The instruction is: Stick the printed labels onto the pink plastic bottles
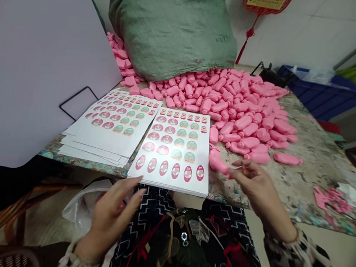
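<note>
Pink and small, the bottle (219, 163) is sitting in your right hand's (236, 169) fingertips, near the worktop's (303, 182) front edge, beside the sticker sheets (172, 150). Your left hand (113, 212) is opening wide by their front left corner. A pink heap (245, 104) is lying behind.

The left hand (110, 214) is blurred at lower left, as are the right hand (258, 189) and the pink bottle (218, 163) at its fingertips, right of centre; the top edge cuts off the green sack (173, 30) and red ornament (267, 1); fine print on the front sticker sheet (172, 147) is too small to read
</note>
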`<state>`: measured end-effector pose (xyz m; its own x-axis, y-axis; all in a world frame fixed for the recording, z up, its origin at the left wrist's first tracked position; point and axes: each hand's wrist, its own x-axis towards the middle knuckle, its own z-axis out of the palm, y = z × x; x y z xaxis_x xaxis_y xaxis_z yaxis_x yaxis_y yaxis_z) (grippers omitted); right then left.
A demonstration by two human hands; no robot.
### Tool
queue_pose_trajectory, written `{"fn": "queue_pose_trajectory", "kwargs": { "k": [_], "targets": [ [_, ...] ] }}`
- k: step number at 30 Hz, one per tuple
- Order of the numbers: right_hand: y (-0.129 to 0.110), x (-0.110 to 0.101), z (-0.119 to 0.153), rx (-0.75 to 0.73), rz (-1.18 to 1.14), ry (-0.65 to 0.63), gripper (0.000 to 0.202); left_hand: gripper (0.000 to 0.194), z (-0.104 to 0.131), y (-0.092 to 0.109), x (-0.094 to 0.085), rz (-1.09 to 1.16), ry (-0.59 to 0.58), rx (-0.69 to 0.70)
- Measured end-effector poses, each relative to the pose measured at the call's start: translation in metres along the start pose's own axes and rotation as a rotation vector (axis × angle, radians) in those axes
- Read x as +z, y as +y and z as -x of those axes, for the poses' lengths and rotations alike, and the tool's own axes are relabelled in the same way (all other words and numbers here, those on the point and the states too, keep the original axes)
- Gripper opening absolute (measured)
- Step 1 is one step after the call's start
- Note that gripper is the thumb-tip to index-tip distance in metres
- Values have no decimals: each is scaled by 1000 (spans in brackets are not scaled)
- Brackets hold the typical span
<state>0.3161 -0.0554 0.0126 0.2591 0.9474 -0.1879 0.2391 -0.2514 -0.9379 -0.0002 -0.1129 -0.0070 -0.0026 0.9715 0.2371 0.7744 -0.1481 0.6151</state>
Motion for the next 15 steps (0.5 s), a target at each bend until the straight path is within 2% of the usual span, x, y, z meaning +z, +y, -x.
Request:
{"fn": "queue_pose_trajectory", "kwargs": {
  "k": [1, 3, 4, 6, 7, 9, 12, 15],
  "targets": [
    [-6, 7, 11, 26, -75, -139, 37, 43, -6, 19, 4, 13, -37, 132],
    [-15, 23, 32, 64, -186, -418, 27, 65, -17, 49, 14, 52, -237, 320],
    [-17, 30, 41, 85, -225, -538, 24, 66, -21, 60, 19, 98, -344, 377],
    [-16, 37, 49, 85, -260, -667, 21, 56, -26, 73, 29, 209, -531, 388],
    [-13, 38, 47, 61, -249, -676, 20, 48, -28, 75, 32, 258, -585, 352],
    [-3, 33, 36, -35, -149, -589, 22, 34, -33, 73, 38, 311, -611, 240],
    [16, 22, 8, -260, 182, -324, 24, 16, -42, 69, 42, 232, -526, 156],
    [28, 18, -12, -402, 532, -221, 20, 16, -52, 70, 49, 30, -440, 199]
  ]
}}
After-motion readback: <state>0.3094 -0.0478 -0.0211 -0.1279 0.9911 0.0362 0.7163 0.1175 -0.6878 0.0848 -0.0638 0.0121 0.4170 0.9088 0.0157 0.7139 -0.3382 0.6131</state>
